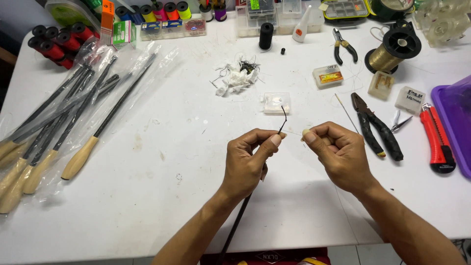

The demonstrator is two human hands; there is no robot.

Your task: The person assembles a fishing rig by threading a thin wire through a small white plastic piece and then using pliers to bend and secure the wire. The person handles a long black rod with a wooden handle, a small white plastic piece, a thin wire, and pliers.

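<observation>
My left hand (pixel 249 159) pinches the thin black tip of a dark rod (pixel 283 121); the rod runs down under my palm toward the table's front edge (pixel 235 228). My right hand (pixel 338 152) is closed beside it, thumb and forefinger pinched on a fine pale line that stretches toward the rod tip. The two hands are a few centimetres apart above the white table (pixel 162 196). A small clear plastic box (pixel 276 103) lies just beyond the rod tip.
Bagged rod blanks with cork handles (pixel 54 132) lie at left. Black pliers (pixel 375 127), a red utility knife (pixel 438 142), small clippers (pixel 400 122) and a purple tray (pixel 458 118) sit at right. Thread spools (pixel 395 49), small boxes and a scrap pile (pixel 235 78) line the back.
</observation>
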